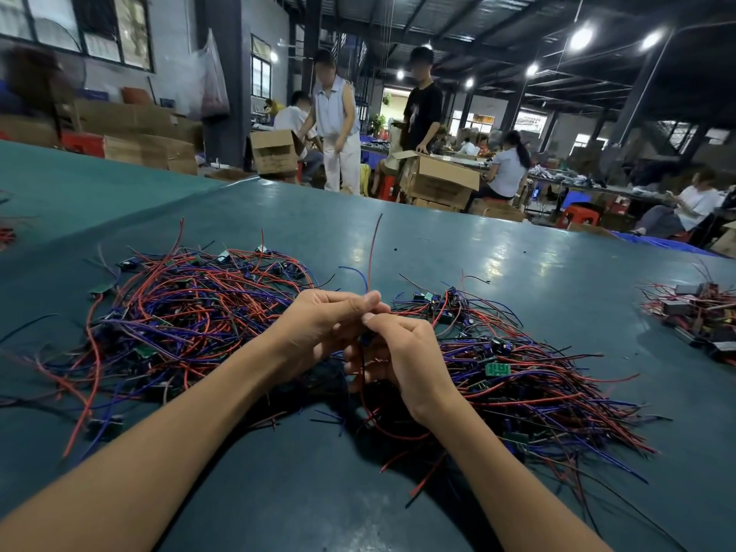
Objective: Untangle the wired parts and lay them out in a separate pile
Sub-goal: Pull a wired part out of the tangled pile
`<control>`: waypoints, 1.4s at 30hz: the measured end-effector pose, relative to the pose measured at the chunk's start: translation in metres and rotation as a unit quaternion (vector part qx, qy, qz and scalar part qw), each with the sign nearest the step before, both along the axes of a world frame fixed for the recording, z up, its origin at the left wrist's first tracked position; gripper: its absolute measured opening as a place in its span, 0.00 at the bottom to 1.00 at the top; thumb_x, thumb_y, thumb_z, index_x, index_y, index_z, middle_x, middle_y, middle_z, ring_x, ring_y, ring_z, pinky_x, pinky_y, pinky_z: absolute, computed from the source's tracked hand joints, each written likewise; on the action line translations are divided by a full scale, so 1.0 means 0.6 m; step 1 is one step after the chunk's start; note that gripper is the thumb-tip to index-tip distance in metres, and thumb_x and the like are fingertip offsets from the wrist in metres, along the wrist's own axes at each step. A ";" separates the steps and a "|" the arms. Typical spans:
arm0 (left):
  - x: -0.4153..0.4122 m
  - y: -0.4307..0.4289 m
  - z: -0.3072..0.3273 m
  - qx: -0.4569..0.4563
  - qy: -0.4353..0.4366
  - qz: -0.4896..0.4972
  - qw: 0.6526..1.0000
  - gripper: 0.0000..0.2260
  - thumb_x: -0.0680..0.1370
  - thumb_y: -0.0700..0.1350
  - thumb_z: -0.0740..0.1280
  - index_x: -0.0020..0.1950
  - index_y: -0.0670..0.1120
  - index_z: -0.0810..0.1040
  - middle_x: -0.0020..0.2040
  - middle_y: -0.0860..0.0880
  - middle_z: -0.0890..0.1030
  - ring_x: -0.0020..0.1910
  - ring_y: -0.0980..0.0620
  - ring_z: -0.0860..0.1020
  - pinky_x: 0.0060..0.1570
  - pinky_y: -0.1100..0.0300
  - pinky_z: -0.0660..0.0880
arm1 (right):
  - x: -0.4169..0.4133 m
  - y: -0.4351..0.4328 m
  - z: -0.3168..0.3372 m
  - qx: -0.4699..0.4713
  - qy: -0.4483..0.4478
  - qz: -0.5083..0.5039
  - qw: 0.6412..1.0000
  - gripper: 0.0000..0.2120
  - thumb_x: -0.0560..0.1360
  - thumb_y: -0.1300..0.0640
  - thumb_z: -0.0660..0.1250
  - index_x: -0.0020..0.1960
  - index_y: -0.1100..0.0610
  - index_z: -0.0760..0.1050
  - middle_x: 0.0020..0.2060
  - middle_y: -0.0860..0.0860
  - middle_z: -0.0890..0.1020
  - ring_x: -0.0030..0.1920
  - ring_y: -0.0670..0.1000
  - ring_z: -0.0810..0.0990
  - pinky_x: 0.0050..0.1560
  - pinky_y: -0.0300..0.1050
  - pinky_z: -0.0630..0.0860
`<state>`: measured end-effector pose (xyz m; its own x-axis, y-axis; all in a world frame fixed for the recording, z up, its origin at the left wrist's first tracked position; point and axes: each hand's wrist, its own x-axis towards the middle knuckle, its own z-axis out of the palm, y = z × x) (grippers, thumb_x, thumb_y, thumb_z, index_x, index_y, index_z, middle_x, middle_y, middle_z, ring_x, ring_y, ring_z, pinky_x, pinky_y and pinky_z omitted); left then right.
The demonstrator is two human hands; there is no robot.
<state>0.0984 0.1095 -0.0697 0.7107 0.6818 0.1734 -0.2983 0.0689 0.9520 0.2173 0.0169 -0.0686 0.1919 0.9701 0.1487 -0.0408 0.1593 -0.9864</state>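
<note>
L hand (318, 328), R hand (402, 352) pinch thin red wire (370, 253), glossy teal table (438, 241)

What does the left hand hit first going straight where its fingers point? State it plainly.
The right hand, almost at once: it and the left hand pinch the same red wire, fingertips nearly touching. Beyond lies the right pile of wired parts; depth is unclear.

We see large workshop: teal tabletop (438, 241) before us, grey wall (175, 45) with windows (115, 29) at left, dark pillar (223, 93), cardboard boxes (442, 181) stacked, red stools (577, 217), bright ceiling lamps (581, 37), workers (338, 125) beyond.
</note>
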 end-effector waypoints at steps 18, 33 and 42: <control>0.007 0.025 -0.012 -0.017 0.031 0.227 0.973 0.10 0.77 0.44 0.74 0.38 0.40 0.86 0.26 0.48 0.61 0.25 0.52 0.60 0.26 0.62 0.63 | -0.033 -0.026 0.013 0.043 -0.151 -0.017 0.988 0.14 0.69 0.57 0.63 0.29 0.60 0.82 0.24 0.59 0.79 0.24 0.57 0.77 0.26 0.47 0.76; -0.002 0.051 -0.011 -0.186 -0.039 0.233 0.954 0.14 0.76 0.42 0.73 0.31 0.42 0.78 0.27 0.48 0.67 0.23 0.52 0.63 0.28 0.59 0.64 | -0.037 -0.034 0.022 0.085 -0.141 0.082 0.983 0.12 0.70 0.64 0.63 0.32 0.65 0.82 0.26 0.59 0.80 0.24 0.55 0.78 0.28 0.46 0.78; 0.002 0.018 -0.008 -0.054 0.043 0.034 0.997 0.27 0.71 0.70 0.68 0.39 0.44 0.85 0.33 0.49 0.73 0.28 0.55 0.66 0.30 0.62 0.66 | -0.003 -0.011 0.025 0.132 -0.060 -0.151 0.978 0.13 0.76 0.56 0.65 0.40 0.58 0.87 0.37 0.53 0.85 0.38 0.48 0.82 0.37 0.50 0.81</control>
